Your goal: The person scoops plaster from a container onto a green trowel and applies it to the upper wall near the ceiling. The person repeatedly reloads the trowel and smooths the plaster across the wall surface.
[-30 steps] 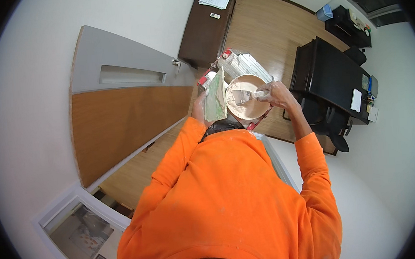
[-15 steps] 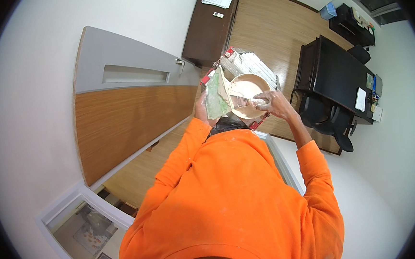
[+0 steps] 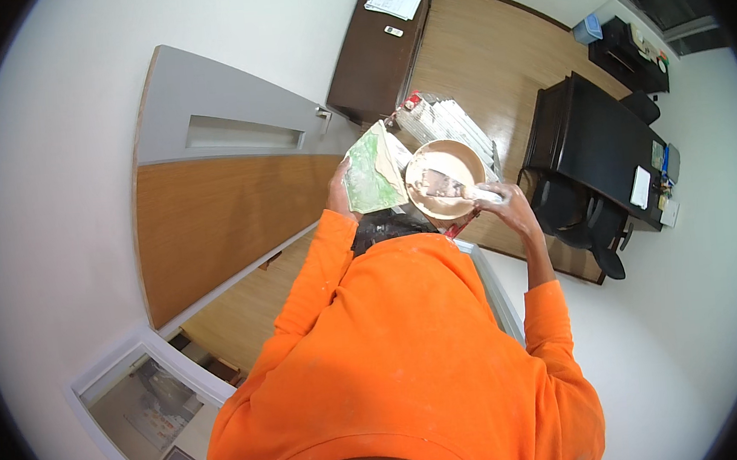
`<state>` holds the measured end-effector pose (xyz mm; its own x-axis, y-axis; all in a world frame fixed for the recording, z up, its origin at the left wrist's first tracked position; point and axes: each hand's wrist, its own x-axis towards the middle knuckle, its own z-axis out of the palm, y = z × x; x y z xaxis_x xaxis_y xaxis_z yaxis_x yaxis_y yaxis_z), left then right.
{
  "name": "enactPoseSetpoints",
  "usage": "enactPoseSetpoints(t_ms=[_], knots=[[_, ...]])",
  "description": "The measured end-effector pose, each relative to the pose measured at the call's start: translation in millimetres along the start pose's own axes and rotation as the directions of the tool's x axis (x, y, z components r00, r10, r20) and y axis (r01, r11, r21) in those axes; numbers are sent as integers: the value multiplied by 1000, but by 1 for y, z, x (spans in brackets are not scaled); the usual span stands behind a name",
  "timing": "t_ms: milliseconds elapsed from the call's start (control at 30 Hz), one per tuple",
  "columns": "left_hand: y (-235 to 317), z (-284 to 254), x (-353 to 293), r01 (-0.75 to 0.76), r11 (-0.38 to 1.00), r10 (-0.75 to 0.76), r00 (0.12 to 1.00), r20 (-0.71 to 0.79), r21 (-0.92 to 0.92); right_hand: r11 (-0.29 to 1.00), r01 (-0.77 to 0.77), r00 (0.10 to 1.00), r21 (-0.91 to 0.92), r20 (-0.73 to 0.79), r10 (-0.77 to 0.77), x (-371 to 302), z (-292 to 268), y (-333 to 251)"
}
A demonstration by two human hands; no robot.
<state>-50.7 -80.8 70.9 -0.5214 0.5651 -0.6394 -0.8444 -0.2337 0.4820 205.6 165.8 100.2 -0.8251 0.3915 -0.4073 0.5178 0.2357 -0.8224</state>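
Observation:
My left hand (image 3: 339, 191) grips the outer edge of a flat green board (image 3: 372, 178), smeared with pale paste along its right side. Closed round the pale handle of a putty knife (image 3: 440, 184) is my right hand (image 3: 512, 209), its fingers whitened with paste. The knife's broad blade lies inside a round cream tub (image 3: 411, 160), over the pale filler there. Beneath and beyond the tub is a white ribbed, paste-stained surface (image 3: 439, 121) with red parts; the tub and board hide much of it.
To my left stands a grey and wood-brown door (image 3: 239, 213) with a metal handle. Ahead is a dark brown cabinet (image 3: 374, 59) bearing papers and a small white remote. A black desk (image 3: 597, 133) with office chairs (image 3: 586, 223) stands at the right.
The putty knife has shifted from beside the board's edge down into the tub. My left hand and the board have moved left, away from the tub, showing more of the board's green face.

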Motion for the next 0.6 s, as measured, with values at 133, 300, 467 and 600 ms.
enactPoseSetpoints(t_ms=[133,300,467,600], knots=[[21,16,-12,9,997,-7,1000,-29,73,931,-236,968,278,-22,252,-19,-16,-6],[37,37,-20,8,966,-26,998,66,257,912,-19,989,411,-123,77,-25,-21,-36],[44,73,-30,60,968,-107,977,186,245,923,246,947,297,-279,-162,-18,-3,-70],[48,73,-27,-29,969,-37,965,259,246,933,266,927,243,-329,-178,-14,8,-73]])
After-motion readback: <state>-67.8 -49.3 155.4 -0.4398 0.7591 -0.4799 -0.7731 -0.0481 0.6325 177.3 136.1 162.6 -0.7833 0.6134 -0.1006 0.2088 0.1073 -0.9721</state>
